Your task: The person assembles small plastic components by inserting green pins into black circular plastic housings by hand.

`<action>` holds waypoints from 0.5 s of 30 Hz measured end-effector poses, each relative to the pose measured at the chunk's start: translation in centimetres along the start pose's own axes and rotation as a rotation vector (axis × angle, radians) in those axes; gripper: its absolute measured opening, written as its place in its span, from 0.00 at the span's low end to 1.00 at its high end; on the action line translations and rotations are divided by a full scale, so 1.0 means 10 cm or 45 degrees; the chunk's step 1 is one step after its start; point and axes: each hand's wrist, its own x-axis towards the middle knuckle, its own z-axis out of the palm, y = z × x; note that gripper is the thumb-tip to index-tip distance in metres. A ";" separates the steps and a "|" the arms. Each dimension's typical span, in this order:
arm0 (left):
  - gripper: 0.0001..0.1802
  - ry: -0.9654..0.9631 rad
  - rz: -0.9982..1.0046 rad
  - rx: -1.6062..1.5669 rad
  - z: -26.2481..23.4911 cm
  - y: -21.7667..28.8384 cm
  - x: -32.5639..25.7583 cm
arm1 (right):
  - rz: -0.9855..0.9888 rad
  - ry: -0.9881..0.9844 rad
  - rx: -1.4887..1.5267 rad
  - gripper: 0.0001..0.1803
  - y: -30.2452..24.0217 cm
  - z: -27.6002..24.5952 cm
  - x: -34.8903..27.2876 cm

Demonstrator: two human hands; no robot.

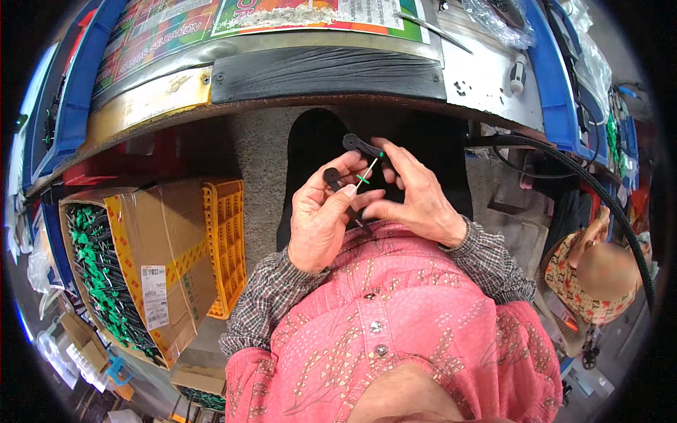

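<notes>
My left hand [321, 215] is closed, thumb and forefinger pinching a thin pale rod [371, 168] with green bits at its tip and middle. A black plastic piece with a round end [332, 176] sticks up between the same fingers. My right hand [422, 194] curls in from the other side. Its forefinger presses on a second black round-ended arm [360, 144], which meets the rod's green tip. Both hands are above my lap, just short of the bench edge. Fingers partly hide how the pieces join.
At left, an open cardboard box [166, 247] holds many black parts with green bits, beside an orange crate [224, 247]. The bench edge [328, 74] curves ahead, carrying a metal tool [437, 32] and a white-handled tool [518, 74]. Blue bins [557, 77] flank it. Another person [592, 275] sits at right.
</notes>
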 end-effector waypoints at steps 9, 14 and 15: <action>0.28 -0.062 0.012 -0.118 0.17 0.09 0.00 | -0.110 0.024 -0.135 0.72 0.00 0.11 -0.01; 0.32 -0.127 0.033 -0.100 0.18 0.09 0.01 | -0.107 0.041 -0.151 0.64 -0.02 0.11 -0.02; 0.33 -0.151 0.052 -0.081 0.18 0.10 0.01 | -0.111 0.052 -0.124 0.62 -0.02 0.12 -0.03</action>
